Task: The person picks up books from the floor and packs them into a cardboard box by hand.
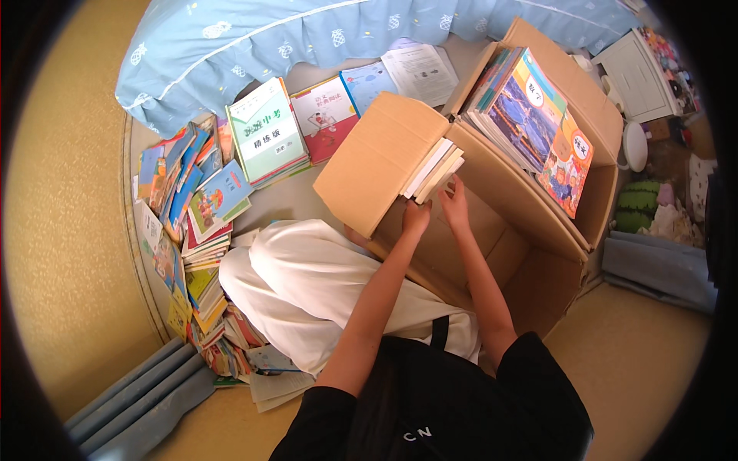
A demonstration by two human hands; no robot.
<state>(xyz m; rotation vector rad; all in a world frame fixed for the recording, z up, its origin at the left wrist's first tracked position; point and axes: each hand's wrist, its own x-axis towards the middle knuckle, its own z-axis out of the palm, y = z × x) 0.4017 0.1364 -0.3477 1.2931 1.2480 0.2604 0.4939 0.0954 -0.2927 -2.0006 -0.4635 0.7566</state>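
Observation:
Both my hands are at a small stack of books [434, 170] in the far corner of an open cardboard box [480, 234], spines and page edges in pale cream and white. My left hand [417, 218] grips the near end of the stack, its fingers partly hidden behind the books. My right hand [454, 206] is closed against the right side of the same stack, thumb and fingertips at its edge. A wide box flap [380, 154] folds outward beside the stack and covers part of it. The rest of the box's inside shows bare cardboard.
Another cardboard box [600, 203] holds upright colourful textbooks [530, 115]. On the floor stand a green-covered book pile [265, 131], a red-and-white book [324, 115] and papers [421, 73]. Loose books [219, 196] heap at left by the wall. A blue bed skirt [292, 38] hangs behind.

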